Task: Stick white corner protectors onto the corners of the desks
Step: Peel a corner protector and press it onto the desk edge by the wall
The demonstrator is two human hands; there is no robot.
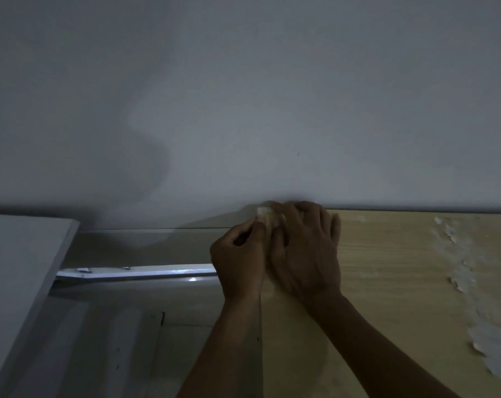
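Note:
A light wood desk (393,282) fills the right half of the view, its far left corner against the wall. A small white corner protector (264,214) sits on that corner, mostly hidden by my fingers. My left hand (239,255) is beside the desk's left edge, its thumb and fingers pinched against the protector. My right hand (305,248) lies flat on the desk top, fingers pressing over the protector and the corner.
A pale wall (243,96) rises right behind the desk. The desk's surface is peeling in white patches (467,282) at the right. A white panel (19,282) leans at the left, and a shiny metal rail (134,272) runs below between it and the desk.

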